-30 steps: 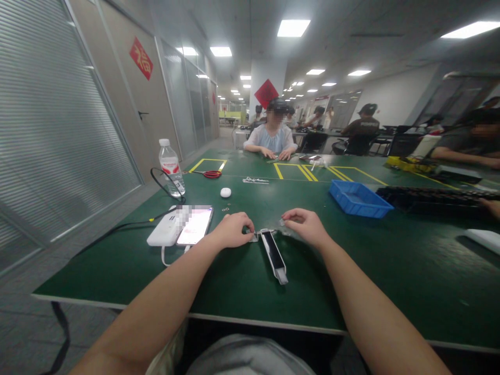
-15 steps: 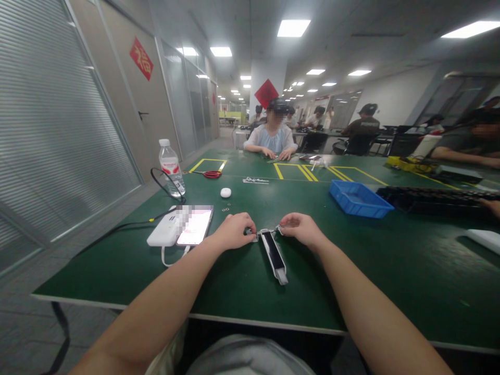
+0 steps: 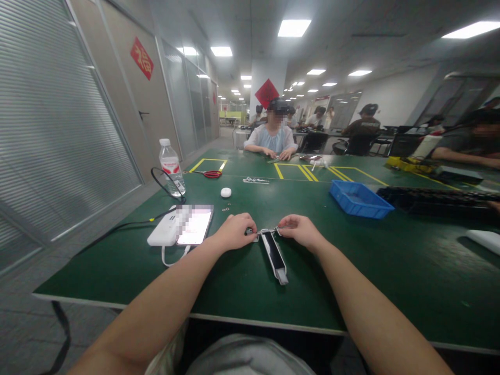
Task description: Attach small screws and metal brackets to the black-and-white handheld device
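Observation:
A long narrow white-framed device with a black inner strip (image 3: pixel 273 252) lies on the green table, its grey end pointing towards me. Beside its far end, on the left, my left hand (image 3: pixel 237 230) is closed in a pinch on a small silvery part (image 3: pixel 255 237). On the other side, my right hand (image 3: pixel 297 229) pinches a small whitish piece (image 3: pixel 277 231) between thumb and fingertips. This piece is close to the device's far right corner; whether they are joined I cannot tell. My fingers hide much of both small parts.
On the left are a white power bank (image 3: pixel 162 234), a lit phone (image 3: pixel 197 226) and a water bottle (image 3: pixel 171 169). A white earbud case (image 3: pixel 225 192) and red-handled scissors (image 3: pixel 213 174) lie further back. A blue tray (image 3: pixel 357 200) stands right. Across the table sits a person (image 3: pixel 273 133).
My right hand has shifted very slightly left, bringing its small piece closer to the device. My left hand and the device look almost unmoved.

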Available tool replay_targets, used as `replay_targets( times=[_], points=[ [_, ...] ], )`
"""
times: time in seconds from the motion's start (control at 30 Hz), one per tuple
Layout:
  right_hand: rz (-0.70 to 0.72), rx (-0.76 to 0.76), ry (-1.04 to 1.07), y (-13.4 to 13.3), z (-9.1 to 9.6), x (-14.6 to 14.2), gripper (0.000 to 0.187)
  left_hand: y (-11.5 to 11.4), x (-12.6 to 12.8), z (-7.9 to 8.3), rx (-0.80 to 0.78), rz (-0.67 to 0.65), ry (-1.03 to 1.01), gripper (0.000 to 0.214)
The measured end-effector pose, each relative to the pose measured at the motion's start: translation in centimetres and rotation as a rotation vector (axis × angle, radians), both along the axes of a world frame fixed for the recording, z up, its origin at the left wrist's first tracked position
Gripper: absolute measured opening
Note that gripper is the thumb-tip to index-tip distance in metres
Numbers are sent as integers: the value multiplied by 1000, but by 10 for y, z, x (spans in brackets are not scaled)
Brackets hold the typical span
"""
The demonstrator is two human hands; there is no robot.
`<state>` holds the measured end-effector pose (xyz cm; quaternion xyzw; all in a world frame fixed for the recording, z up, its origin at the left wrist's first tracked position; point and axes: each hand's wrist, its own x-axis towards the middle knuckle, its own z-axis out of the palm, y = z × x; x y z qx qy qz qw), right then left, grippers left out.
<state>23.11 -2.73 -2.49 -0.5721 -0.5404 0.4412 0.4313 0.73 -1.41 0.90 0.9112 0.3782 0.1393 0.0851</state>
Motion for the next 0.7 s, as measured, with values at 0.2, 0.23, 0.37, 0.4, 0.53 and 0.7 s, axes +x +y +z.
replay_targets(
  times=[0.2,0.23,0.37,0.4,0.53,0.7],
  points=[
    [44,-18,8,-1,0,0,22,0,-1,0,0,-11,-7,15],
    [54,-15,-3,-1,1,-1,22,0,-1,0,0,-12,-9,15],
    [92,23,-92,-3,3,-3,22,0,-1,-1,1,-11,-8,16],
    [97,34,-123,-3,3,-3,21,0,-1,-1,1,-11,-6,16],
    [86,121,-275,-4,2,-4,22,0,-1,-1,-6,-18,-8,16],
    [90,333,-448,-4,1,-4,24,0,-1,-1,0,-19,-6,14]
  ],
)
